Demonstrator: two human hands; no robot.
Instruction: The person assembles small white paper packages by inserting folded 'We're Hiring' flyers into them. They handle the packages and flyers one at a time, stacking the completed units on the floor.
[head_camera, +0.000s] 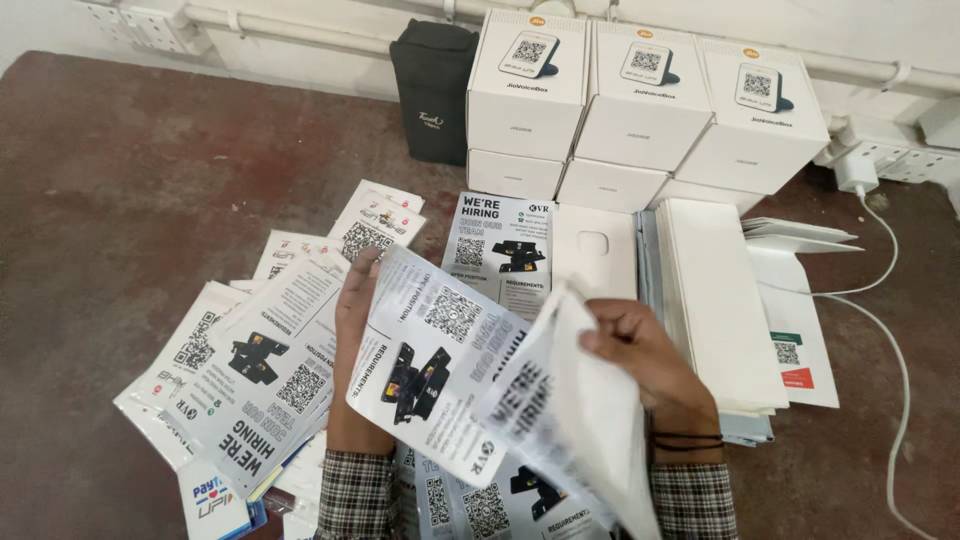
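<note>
**Two hands on one printed flyer**

Head view: the left hand (352, 330) has its fingers (362, 272) closed along the left edge of a black-and-white printed paper flyer (440, 380), lifted just above the dark reddish-brown tabletop (120, 180). The right hand (640, 350) pinches the flyer's curled right part, which is blurred. Beneath and to the left lies a loose spread of similar flyers (260, 370). Behind stand stacked white cardboard boxes (640, 110), a black fabric pouch (432, 90), and to the right a pile of white sheets (715, 300).
</note>
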